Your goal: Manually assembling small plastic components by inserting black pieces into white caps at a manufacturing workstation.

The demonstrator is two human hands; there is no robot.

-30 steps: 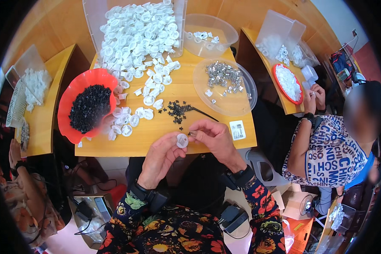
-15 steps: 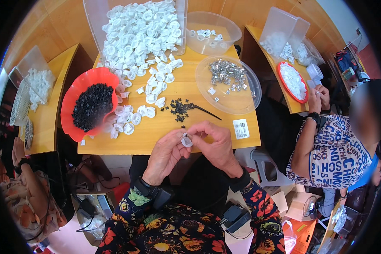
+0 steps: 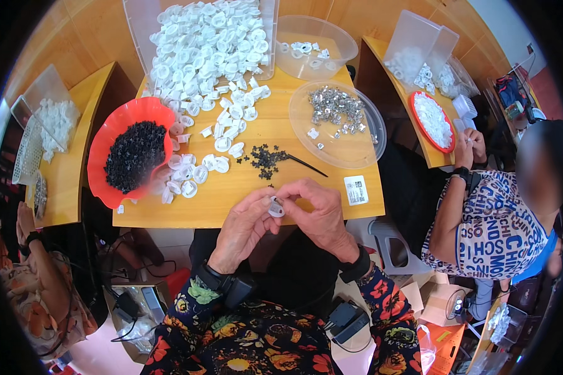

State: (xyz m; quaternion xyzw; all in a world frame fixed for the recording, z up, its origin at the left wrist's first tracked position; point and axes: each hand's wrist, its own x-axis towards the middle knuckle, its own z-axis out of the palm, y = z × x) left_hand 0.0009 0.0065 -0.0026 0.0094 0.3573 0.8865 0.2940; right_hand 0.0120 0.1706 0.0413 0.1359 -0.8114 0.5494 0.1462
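Both my hands meet at the front edge of the wooden table (image 3: 244, 187). My left hand (image 3: 244, 228) and my right hand (image 3: 319, 215) pinch one small white plastic ring cap (image 3: 276, 208) between their fingertips. Just beyond them lies a little heap of small black parts (image 3: 266, 159) with a thin black tool (image 3: 306, 165) beside it. Loose white caps (image 3: 200, 169) lie scattered to the left of that heap.
A red bowl of black parts (image 3: 134, 153) sits at the left. A clear tray heaped with white caps (image 3: 209, 37) is at the back, a clear round lid with metal pieces (image 3: 338, 119) at the right. Other people sit at neighbouring desks on both sides.
My hands have stayed together on the white cap at the table's edge, with only slight finger shifts. The view has drifted a little.
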